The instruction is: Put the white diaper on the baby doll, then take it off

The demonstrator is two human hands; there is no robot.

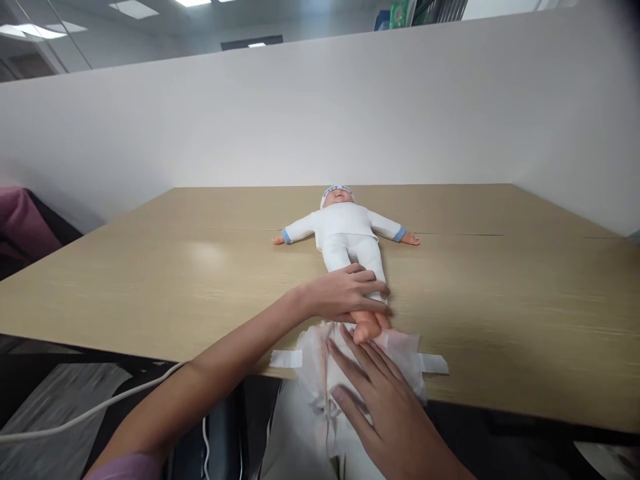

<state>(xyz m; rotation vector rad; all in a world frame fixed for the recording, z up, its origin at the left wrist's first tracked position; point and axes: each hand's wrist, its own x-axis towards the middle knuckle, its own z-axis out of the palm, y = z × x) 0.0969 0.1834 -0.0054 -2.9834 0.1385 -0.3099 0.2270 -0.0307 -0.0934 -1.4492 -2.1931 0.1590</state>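
A baby doll (347, 230) in a white suit and cap lies on its back on the wooden table (500, 287), arms spread, feet toward me. My left hand (345, 293) is wrapped over the doll's lower legs near the ankles, gripping them. Under the bare feet, at the table's near edge, lies an unfolded white diaper (407, 350) with its tape tabs sticking out to both sides. My right hand (375, 393) rests flat on the diaper with fingers stretched out, just below the doll's feet.
A white partition wall (450, 113) runs behind the table. A white cable (90, 410) hangs below the table's front edge at left. Something pink and dark (20, 227) sits at the far left.
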